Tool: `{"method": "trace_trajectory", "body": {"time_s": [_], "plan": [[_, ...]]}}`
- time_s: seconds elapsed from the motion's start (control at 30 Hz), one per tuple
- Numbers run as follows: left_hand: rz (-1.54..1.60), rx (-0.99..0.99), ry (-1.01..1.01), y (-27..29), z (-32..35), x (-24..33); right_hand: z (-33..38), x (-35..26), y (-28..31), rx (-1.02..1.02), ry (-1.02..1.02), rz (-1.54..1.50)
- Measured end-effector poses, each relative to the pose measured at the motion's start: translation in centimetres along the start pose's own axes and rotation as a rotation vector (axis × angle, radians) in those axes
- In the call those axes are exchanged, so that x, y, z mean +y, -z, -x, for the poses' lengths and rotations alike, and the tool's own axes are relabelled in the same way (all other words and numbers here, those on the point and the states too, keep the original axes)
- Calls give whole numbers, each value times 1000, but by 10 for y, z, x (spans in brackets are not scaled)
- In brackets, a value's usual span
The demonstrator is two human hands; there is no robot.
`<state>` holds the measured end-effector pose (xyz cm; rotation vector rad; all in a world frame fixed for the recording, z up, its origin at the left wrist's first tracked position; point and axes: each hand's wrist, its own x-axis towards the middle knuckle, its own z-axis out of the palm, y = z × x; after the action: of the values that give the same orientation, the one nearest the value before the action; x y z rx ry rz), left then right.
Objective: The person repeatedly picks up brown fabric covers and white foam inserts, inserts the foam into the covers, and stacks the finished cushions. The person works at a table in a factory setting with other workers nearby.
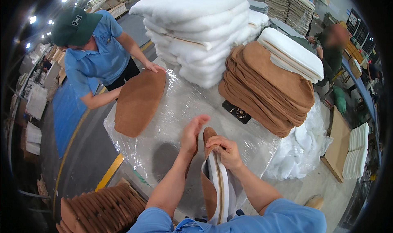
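Upright in front of my body stands a brown suede-like cushion cover (209,190), its open side showing white layers with a tan strip between them. My right hand (226,150) grips the cover's top end, fingers curled over its edge. Just left of it, my left hand (192,135) is raised with fingers stretched out and slightly blurred, holding nothing. Across the plastic-wrapped table (196,106), a co-worker in a blue shirt (96,50) holds a flat brown cushion piece (141,104) with both hands.
A tall stack of white padding (192,32) rises at the back of the table. Right of it lies a pile of brown cushion pieces (266,89), with a black phone-like object (236,112) beside it. Brown pieces (100,206) stand in a row at lower left. Crumpled clear plastic (297,151) hangs at right.
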<state>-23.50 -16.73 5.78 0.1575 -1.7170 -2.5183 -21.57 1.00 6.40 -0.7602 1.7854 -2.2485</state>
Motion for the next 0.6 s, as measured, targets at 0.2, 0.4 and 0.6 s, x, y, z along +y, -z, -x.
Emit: {"method": "trace_trajectory", "body": {"time_s": [0.2,0.4,0.6], "plan": [[147,-220,165,-5,18,-7,3,-12,-1,32,-43,27],[30,-284,190,-5,18,2,5,-6,-2,29,-17,-29],[-43,-299,287,-8,15,17,6,-7,1,19,-14,-11]]}}
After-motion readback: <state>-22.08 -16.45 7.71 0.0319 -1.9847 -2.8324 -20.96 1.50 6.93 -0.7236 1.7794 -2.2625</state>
